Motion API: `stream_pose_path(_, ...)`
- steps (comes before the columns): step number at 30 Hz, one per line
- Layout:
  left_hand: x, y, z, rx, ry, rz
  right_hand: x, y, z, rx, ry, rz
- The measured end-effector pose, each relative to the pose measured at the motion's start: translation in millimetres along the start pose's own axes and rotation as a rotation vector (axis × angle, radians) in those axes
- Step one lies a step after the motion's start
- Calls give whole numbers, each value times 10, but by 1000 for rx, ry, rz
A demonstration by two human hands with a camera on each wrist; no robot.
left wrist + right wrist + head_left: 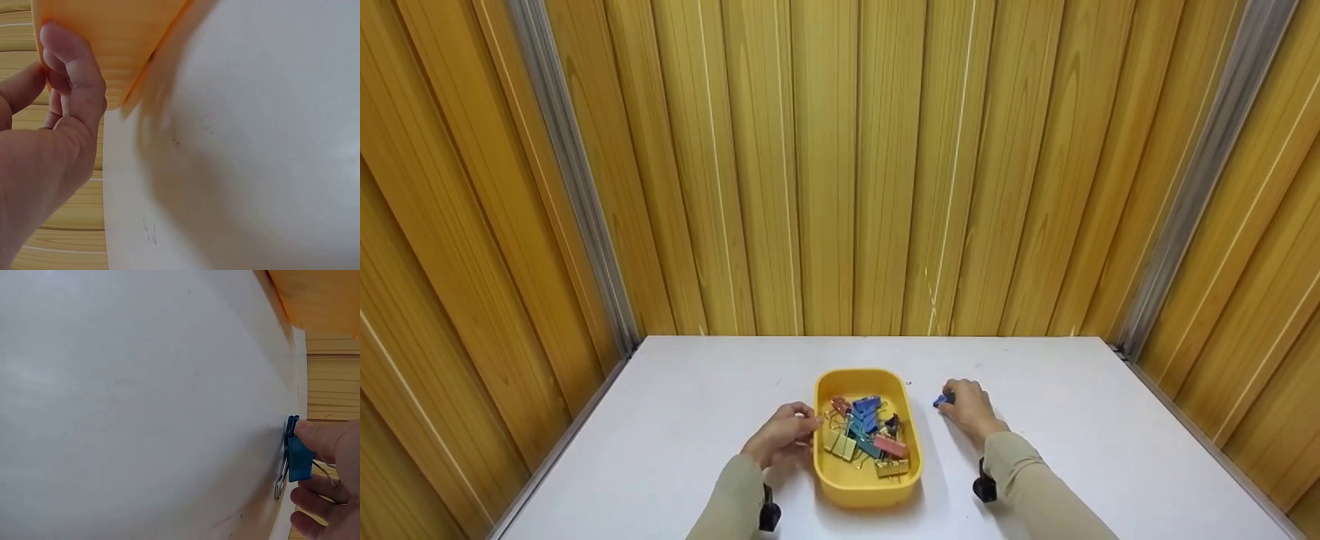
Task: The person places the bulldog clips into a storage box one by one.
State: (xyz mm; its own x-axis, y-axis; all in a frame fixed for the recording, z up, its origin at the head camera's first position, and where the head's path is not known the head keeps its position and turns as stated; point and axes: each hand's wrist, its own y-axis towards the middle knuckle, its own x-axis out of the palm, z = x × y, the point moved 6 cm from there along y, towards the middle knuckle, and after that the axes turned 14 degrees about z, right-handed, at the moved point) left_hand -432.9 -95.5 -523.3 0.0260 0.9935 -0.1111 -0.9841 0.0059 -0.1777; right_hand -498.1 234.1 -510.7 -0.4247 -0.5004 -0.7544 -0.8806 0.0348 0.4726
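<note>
A yellow plastic box [867,497] stands on the white table, holding several binder clips in blue, teal, red, pink and gold. My left hand [784,435] is at the box's left side, its thumb and fingers gripping the wall near the rim; the left wrist view shows curled fingers [84,79] against the yellow wall. To the right of the box, my right hand [971,409] pinches a blue binder clip [300,458] at the tabletop. Its wire handles stick out, and part of the clip is hidden by the thumb.
The white table [697,405] ends at a back wall of wood-patterned panels [825,165]. Similar panels rise on both sides, with grey metal posts [577,172] in the corners. The box's wall [323,298] shows at the right wrist view's upper right.
</note>
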Motion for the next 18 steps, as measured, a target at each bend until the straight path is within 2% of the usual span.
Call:
stream_pose_path(9, -21, -7, 1, -29, 9, 16, -85, -108, 29, 108, 99, -44)
stream_pose_path(18, -16, -13, -1, -19, 4, 11, -253, -214, -60, 89, 153, -3)
